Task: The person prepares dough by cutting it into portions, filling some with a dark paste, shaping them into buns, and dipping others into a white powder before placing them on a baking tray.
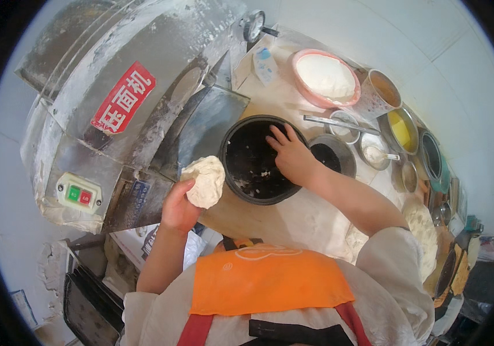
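Observation:
A rough, pale lump of dough (204, 181) is gripped in my left hand (179, 206), held up just left of a round black tub (228, 179). My right hand (293, 154) reaches over the tub's right side, its fingers spread and holding nothing that shows. Small white scraps of dough (265, 173) lie on the dark bottom of the tub. Whether my right fingertips touch the inner wall, I cannot tell.
A floury dough-pressing machine (160, 34) with green and red buttons (79, 195) stands left. Behind the tub sit a pink basin of flour (328, 78), a clear bucket (381, 92) and a bowl with something yellow (400, 130). A flat dough sheet (420, 228) lies right.

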`<state>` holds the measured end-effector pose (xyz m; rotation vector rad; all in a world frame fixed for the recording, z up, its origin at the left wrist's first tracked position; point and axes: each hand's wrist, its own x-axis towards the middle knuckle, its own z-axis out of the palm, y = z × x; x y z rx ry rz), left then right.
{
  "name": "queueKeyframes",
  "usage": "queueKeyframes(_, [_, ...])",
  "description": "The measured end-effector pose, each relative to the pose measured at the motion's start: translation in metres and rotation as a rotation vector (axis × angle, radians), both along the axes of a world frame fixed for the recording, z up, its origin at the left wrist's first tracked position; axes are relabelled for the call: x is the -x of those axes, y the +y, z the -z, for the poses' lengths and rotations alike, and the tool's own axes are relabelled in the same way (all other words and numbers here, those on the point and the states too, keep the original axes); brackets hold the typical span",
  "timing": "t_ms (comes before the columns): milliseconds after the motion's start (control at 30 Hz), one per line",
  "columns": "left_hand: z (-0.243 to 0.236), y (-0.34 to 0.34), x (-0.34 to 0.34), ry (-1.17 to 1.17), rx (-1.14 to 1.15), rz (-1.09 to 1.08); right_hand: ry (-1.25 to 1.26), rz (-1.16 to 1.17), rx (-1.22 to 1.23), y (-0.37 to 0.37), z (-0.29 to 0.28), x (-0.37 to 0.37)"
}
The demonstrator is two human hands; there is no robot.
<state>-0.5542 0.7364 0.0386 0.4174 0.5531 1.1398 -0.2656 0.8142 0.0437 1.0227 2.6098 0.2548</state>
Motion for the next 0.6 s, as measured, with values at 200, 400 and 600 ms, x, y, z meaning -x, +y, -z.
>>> queueKeyframes(200, [0.014, 0.032, -0.003, 0.180, 0.029, -0.124, -0.143, 0.186, 0.281, 0.013, 0.023, 0.011])
queueKeyframes(400, [0.018, 0.063, -0.010, 0.185, 0.023, -0.164, 0.551, 0.405, 0.324, 0.006, 0.023, 0.014])
queueKeyframes(600, [0.020, 0.076, -0.030, 0.126, 0.074, -0.167, 0.877, 0.360, 0.319, -0.003, 0.048, 0.029])
